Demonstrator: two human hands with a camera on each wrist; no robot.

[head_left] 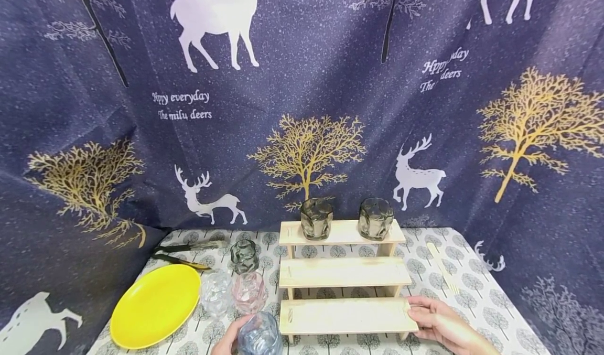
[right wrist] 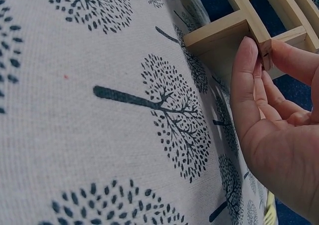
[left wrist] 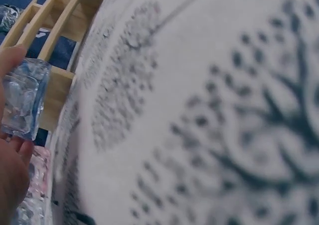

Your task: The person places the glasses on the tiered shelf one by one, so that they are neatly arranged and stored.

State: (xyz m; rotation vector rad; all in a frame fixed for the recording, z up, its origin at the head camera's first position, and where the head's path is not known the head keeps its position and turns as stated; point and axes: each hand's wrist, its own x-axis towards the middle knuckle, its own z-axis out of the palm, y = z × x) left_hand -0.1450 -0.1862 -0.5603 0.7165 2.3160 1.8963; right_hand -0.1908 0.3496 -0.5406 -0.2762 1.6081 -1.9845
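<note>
A clear blue-tinted glass (head_left: 260,335) is gripped by my left hand (head_left: 229,339) at the front, just left of a three-step wooden rack (head_left: 346,315). In the left wrist view, thumb and fingers hold that glass (left wrist: 25,99) on opposite sides. My right hand (head_left: 440,321) pinches the right end of the rack's lowest step; the right wrist view shows thumb and fingers on the board's corner (right wrist: 264,45). Two dark grey glasses stand on the top step, one on the left (head_left: 316,218) and one on the right (head_left: 375,218).
Left of the rack stand a pink glass (head_left: 249,292), a clear glass (head_left: 216,293) and a dark green-grey glass (head_left: 245,256). A yellow plate (head_left: 155,307) lies farther left, with dark-handled utensils (head_left: 184,260) behind it. A pale fork (head_left: 443,268) lies right of the rack.
</note>
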